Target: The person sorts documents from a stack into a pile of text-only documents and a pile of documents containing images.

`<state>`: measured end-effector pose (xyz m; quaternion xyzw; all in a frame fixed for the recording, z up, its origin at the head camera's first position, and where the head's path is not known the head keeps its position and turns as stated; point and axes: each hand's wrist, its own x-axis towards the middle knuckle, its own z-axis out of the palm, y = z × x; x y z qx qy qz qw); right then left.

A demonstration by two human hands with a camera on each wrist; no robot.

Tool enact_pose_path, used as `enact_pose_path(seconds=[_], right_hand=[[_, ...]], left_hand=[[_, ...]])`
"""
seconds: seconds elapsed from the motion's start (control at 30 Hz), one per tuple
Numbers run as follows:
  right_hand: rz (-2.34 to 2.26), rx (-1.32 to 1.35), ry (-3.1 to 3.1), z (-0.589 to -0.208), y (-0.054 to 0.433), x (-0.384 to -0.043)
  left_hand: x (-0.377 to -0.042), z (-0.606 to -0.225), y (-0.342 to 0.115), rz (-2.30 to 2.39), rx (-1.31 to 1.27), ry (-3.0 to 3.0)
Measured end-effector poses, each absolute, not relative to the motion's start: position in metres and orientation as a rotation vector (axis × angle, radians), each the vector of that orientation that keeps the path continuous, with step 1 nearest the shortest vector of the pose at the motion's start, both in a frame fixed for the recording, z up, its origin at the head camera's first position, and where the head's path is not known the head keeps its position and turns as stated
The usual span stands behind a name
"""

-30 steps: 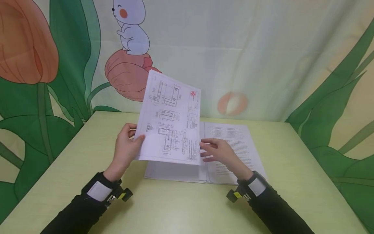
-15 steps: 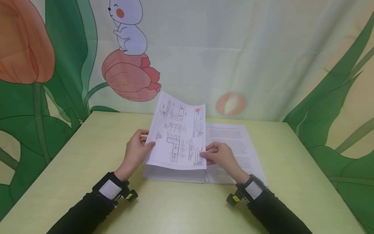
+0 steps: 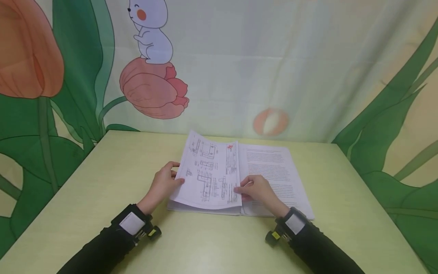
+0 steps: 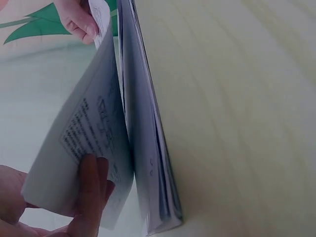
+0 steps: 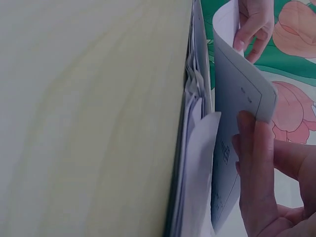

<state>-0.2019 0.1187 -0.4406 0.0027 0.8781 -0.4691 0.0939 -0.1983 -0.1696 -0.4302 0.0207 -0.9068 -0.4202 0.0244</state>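
A few sheets with a technical drawing (image 3: 210,177) tilt over the left side of an open folder of papers (image 3: 270,167). My left hand (image 3: 165,185) pinches the sheets' left edge, thumb on the printed face. At their lower right edge my right hand (image 3: 258,189) grips them the same way. The left wrist view shows fingers (image 4: 91,182) behind the curved sheets (image 4: 74,128), standing apart from the folder's stacked leaves (image 4: 143,118). From the right wrist view, fingers (image 5: 259,163) lie against the sheets' back, with loose leaf edges (image 5: 200,168) beside them.
The folder lies on a pale yellow table (image 3: 212,243). Behind the table hangs a curtain (image 3: 222,68) printed with tulips and a white animal. Each wrist carries a strapped-on device, such as the right wrist device (image 3: 291,224).
The drawing sheets have come down and slightly right onto the folder's left side, both hands lowering with them. My right hand, earlier loosely beside the edge, now pinches it.
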Motion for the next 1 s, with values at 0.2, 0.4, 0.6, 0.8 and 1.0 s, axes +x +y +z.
enact_pose_path(seconds=[0.2, 0.4, 0.6, 0.8, 1.0], right_hand=[[-1.259, -0.003, 2.610, -0.442, 0.122, -0.202], [-1.112, -0.040, 2.605, -0.445, 0.126, -0.202], [-1.013, -0.087, 2.625, -0.444, 0.125, -0.200], [-0.974, -0.095, 2.614, -0.442, 0.125, -0.200], [-0.957, -0.119, 2.626, -0.441, 0.126, -0.199]], left_hand=[[-0.195, -0.428, -0.168, -1.213, 0.041, -2.910], [-0.194, -0.430, -0.169, -1.108, 0.009, -2.987], [-0.190, -0.427, -0.168, -0.959, -0.040, -3.041], [-0.187, -0.426, -0.164, -0.856, -0.049, -3.075], [-0.188, -0.427, -0.162, -0.721, -0.105, -3.104]])
